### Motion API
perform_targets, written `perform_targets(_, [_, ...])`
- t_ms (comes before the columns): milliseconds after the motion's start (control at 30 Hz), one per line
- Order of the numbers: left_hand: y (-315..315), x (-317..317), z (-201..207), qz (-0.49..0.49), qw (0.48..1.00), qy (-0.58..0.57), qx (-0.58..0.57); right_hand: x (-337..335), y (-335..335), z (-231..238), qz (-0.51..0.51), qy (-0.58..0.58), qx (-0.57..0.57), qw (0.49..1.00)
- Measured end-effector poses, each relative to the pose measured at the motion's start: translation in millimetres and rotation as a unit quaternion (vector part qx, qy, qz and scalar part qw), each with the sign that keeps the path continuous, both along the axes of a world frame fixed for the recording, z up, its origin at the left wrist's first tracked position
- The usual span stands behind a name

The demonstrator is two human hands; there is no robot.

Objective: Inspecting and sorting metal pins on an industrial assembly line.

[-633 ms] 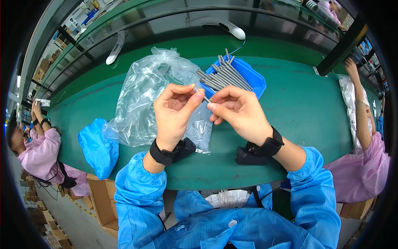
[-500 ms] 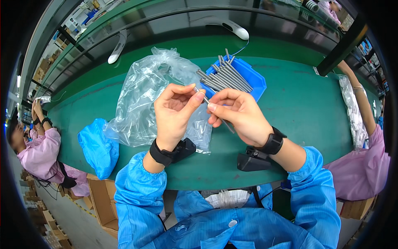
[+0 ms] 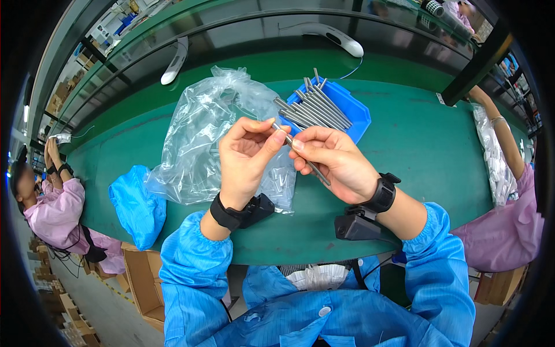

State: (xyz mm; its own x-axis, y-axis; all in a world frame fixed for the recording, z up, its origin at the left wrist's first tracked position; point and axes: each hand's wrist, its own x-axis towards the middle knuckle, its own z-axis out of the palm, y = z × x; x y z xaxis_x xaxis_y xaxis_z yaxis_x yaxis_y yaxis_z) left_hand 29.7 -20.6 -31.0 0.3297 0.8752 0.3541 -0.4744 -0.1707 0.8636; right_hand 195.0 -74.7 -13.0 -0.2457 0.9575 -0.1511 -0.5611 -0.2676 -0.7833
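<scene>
Between my two hands is a thin grey metal rod [image 3: 317, 172], slanting from upper left to lower right above the green table. My left hand [image 3: 247, 153] pinches its upper end between thumb and fingers. My right hand [image 3: 333, 157] closes thumb and fingertips round it just below, and the rod's lower end sticks out under that hand. Small detail where the fingertips meet is partly covered. Just beyond my hands stands a blue plastic bin [image 3: 359, 115] with several similar metal rods [image 3: 324, 107] lying in it, their ends poking over the rim.
A large clear plastic bag [image 3: 191, 133] lies crumpled left of the bin, with a blue cloth bundle [image 3: 137, 205] nearer the left edge. Dark posts and a rail border the green table [image 3: 416, 150]. People in pink [image 3: 55, 205] sit at both sides; a cardboard box [image 3: 141, 283] stands below left.
My right hand and wrist have turned slightly, and more of the rod's lower end shows beneath it. My left hand has shifted a little to the right, still pinching the rod.
</scene>
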Motion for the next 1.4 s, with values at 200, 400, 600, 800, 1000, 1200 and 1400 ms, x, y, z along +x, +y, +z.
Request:
perform_targets(200, [9.9, -7.1, 8.9, 0.048, 0.991, 0.093, 0.080, 3.4, 6.4, 7.6, -0.056, -0.134, 0.104, 0.984])
perform_targets(400, [51.6, -38.3, -1.7, 0.161, 0.931, 0.313, 0.099, 15.8, 12.3, 18.4, -0.136, -0.241, 0.158, 0.948])
perform_targets(600, [54.3, -41.5, -20.2, 0.175, 0.803, 0.521, 0.231, 23.7, 12.4, 26.3, -0.154, -0.385, 0.203, 0.887])
perform_targets(800, [50.7, -35.5, -25.0, 0.134, 0.781, 0.567, 0.226, 23.6, 11.3, 21.6, -0.143, -0.385, 0.200, 0.890])
perform_targets(1000, [49.5, -37.9, -17.5, 0.150, 0.807, 0.535, 0.202, 20.9, 11.5, 23.9, -0.163, -0.252, 0.251, 0.920])
perform_targets(1200, [36.7, -32.4, 16.9, 0.220, 0.883, 0.343, 0.233, 18.9, 3.9, 37.4, -0.175, -0.182, 0.269, 0.929])
perform_targets(1400, [15.5, -25.3, 29.2, 0.157, 0.916, 0.238, 0.282, 18.6, 1.2, 41.3, -0.192, -0.172, 0.309, 0.915])
